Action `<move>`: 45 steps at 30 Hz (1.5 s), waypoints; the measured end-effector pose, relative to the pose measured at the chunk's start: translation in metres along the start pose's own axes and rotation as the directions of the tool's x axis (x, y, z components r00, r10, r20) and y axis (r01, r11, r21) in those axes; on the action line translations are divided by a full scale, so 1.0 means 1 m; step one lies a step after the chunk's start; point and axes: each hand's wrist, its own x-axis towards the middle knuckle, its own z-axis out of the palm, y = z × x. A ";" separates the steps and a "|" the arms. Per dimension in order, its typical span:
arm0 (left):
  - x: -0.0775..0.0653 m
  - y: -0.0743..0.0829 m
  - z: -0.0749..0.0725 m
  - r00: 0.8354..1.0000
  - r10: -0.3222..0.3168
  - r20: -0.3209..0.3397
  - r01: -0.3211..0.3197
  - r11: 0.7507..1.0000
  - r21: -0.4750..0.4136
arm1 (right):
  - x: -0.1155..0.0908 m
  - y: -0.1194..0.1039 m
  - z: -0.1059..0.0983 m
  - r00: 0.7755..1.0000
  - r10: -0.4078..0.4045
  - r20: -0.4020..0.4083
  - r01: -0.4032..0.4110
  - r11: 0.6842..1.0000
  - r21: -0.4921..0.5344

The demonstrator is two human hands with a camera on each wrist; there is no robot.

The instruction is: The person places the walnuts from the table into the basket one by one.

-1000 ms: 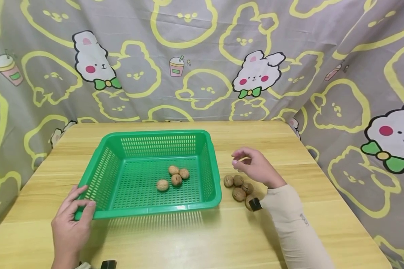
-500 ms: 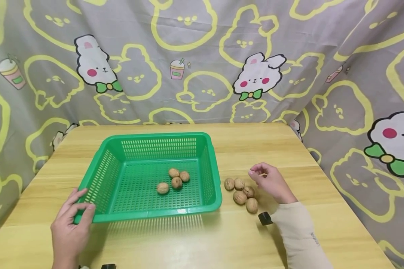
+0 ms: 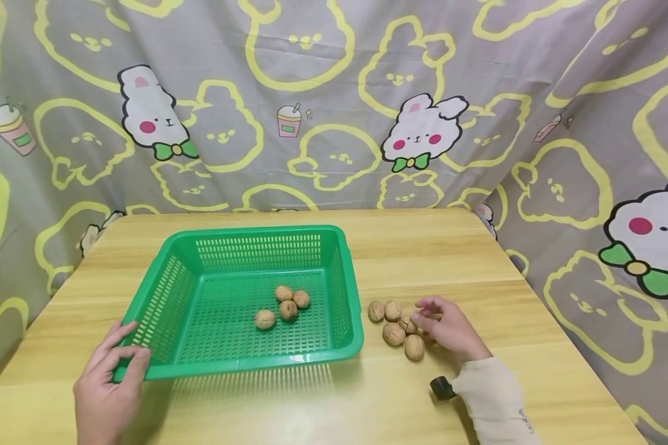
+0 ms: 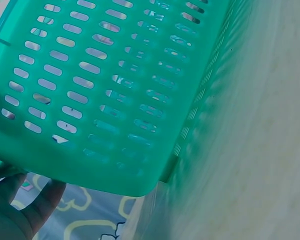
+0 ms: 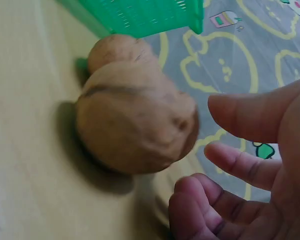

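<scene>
My left hand point(image 3: 108, 383) grips the near-left corner of a green plastic basket point(image 3: 239, 366), its fingers over the rim. In the left wrist view the slotted basket wall point(image 4: 85, 95) fills much of the picture. Several walnuts point(image 3: 288, 310) lie on the basket floor towards its right side. Right of the basket, several more walnuts point(image 3: 393, 334) sit in a cluster on the table. My right hand point(image 3: 451, 330) is at the right edge of that cluster, fingers loosely bent and holding nothing. The right wrist view shows a walnut point(image 5: 130, 120) just off the thumb and fingertips.
The wooden table point(image 3: 323, 414) carries the basket and the loose walnuts. A grey curtain point(image 3: 334, 93) with yellow cartoon outlines hangs behind and along both sides. A black device point(image 3: 441, 388) sits at the right wrist.
The right hand has moved away from the basket side, towards the near right, down to the walnut cluster. The left hand keeps its place on the basket corner.
</scene>
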 end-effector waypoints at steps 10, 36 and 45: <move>0.001 0.001 -0.003 1.000 0.011 -0.015 -0.011 1.000 0.000 | 0.007 0.000 0.003 0.998 -0.048 0.033 0.050 0.995 -0.088; -0.001 0.002 -0.001 1.000 0.004 -0.010 -0.004 1.000 -0.023 | 0.001 -0.003 -0.001 0.990 -0.076 -0.119 0.085 0.994 0.066; 0.002 0.001 -0.001 1.000 0.006 -0.006 -0.006 1.000 -0.025 | 0.000 -0.007 0.000 0.984 -0.095 -0.150 0.132 0.955 0.264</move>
